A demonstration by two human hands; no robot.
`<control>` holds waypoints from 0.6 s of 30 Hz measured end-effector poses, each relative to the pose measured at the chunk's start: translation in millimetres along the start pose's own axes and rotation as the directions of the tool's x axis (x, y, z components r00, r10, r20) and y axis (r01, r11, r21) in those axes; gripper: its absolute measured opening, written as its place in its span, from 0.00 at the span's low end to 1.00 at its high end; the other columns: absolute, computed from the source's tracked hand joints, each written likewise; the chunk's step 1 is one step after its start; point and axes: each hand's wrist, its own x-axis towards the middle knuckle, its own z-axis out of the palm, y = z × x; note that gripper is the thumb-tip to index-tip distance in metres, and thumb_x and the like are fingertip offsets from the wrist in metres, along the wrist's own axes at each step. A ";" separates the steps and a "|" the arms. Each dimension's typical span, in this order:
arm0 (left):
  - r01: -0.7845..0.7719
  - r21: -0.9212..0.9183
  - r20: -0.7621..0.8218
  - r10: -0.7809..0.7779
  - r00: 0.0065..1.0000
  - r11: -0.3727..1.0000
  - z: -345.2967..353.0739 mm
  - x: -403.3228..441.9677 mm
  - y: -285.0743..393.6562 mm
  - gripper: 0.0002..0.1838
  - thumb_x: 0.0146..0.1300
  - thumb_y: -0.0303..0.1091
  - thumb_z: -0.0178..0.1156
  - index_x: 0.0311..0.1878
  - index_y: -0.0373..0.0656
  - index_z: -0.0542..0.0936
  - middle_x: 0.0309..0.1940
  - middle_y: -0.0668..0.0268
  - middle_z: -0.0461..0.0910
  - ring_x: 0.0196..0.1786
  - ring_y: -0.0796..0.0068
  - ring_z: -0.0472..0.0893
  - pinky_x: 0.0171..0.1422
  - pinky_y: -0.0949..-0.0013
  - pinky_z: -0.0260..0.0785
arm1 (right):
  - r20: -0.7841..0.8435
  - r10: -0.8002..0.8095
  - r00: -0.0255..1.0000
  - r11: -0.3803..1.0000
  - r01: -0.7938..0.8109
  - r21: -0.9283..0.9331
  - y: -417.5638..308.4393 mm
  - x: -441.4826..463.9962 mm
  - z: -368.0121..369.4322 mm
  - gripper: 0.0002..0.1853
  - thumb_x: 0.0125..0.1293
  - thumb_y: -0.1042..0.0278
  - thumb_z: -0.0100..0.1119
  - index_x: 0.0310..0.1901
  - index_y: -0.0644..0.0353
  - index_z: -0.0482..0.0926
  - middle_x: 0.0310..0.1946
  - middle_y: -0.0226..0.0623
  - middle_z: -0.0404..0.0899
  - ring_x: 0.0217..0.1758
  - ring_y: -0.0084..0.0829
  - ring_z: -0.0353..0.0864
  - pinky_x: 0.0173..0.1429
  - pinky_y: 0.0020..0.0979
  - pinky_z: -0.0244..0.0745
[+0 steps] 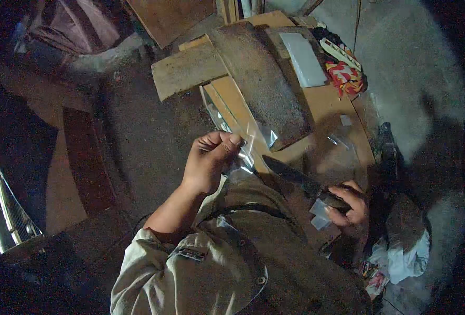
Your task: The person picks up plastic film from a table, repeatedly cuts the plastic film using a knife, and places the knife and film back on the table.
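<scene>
My left hand (207, 161) is closed in a pinch on a clear plastic sheet (247, 157), which hangs shiny and bent below the fingertips. My right hand (352, 203) grips a knife (298, 177) by its handle. The dark blade points up and left, its tip apart from my left fingers and near the plastic's right side. Under my right hand lie small clear plastic pieces (320, 214). In front of both hands, a worn dark board (261, 79) rests on wooden planks.
A white slab (303, 60) lies on the boards at the back, beside a red and yellow cloth (345, 79). A wooden plank (190, 69) juts out left. White plastic bags (408, 257) sit on the floor at lower right. A mirror-like panel (12, 210) stands far left.
</scene>
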 end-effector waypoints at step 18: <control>-0.045 0.054 0.017 0.044 0.999 0.998 -4.1 -1.1 7.2 0.09 0.61 0.36 0.61 0.33 0.40 0.80 0.24 0.72 0.78 0.26 0.84 0.72 0.32 0.78 0.64 | 0.012 0.130 0.992 0.990 -0.130 0.056 -16.5 12.1 -3.2 0.25 0.39 0.68 0.69 0.44 0.63 0.79 0.34 0.44 0.75 0.37 0.38 0.76 0.43 0.33 0.71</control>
